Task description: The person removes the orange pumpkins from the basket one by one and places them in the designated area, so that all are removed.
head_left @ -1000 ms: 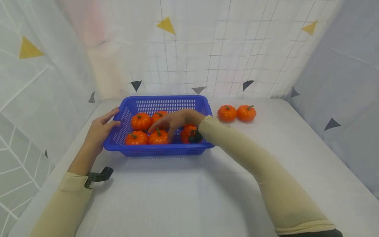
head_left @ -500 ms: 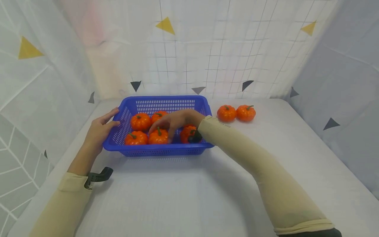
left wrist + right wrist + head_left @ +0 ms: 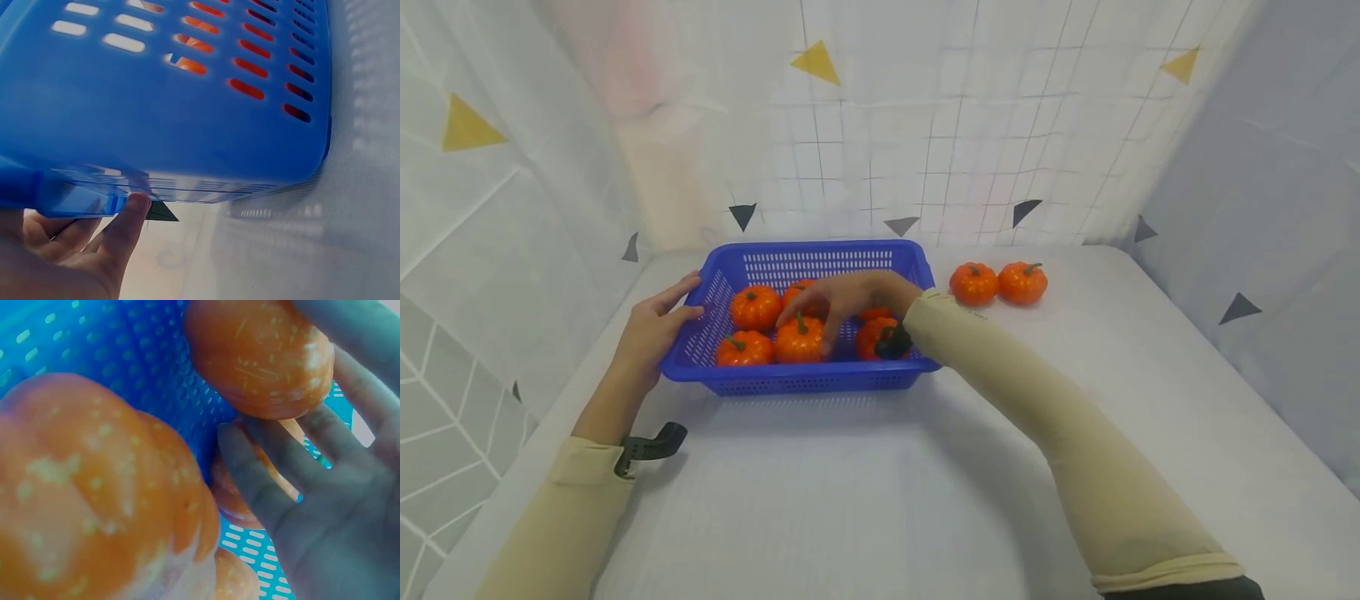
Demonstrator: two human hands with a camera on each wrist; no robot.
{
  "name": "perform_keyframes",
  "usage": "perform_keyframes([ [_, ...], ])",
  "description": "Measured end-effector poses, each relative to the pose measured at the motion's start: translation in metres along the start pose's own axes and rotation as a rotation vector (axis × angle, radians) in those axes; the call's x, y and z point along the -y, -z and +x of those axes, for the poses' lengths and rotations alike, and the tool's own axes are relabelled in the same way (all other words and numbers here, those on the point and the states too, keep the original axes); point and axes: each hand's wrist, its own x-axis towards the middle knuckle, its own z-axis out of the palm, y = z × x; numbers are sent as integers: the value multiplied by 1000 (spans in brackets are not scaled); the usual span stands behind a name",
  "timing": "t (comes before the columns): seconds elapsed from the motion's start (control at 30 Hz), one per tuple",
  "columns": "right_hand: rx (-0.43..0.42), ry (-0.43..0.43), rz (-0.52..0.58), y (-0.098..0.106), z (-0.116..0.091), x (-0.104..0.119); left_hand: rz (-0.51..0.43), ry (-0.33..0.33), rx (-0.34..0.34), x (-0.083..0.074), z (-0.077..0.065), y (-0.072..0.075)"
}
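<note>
A blue perforated plastic basket (image 3: 805, 374) stands on the white table with several small orange pumpkins in it. My left hand (image 3: 655, 329) grips the basket's left rim; in the left wrist view its fingers (image 3: 128, 222) are at the rim, beside the wall. My right hand (image 3: 850, 296) reaches into the basket from above, fingers and thumb around the front-middle pumpkin (image 3: 800, 340). The right wrist view shows that pumpkin (image 3: 262, 359) between thumb and fingers. Around it lie a front-left pumpkin (image 3: 745, 348), one behind that (image 3: 756, 307), and one at the right (image 3: 876, 337), partly hidden by a dark wrist device.
Two more pumpkins, a left one (image 3: 973, 284) and a right one (image 3: 1022, 283), sit side by side on the table (image 3: 820, 500), right of the basket. White sheeting (image 3: 880, 125) with coloured triangles encloses the back and sides.
My right hand has closed in on the front-middle pumpkin, which now sits slightly higher. My left hand and the basket have stayed in place.
</note>
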Motion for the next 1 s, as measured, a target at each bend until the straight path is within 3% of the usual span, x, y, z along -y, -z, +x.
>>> perform_keyframes([
  [1.0, -181, 31, 3, 0, -9, 15, -14, -7, 3, 2, 0, 3],
])
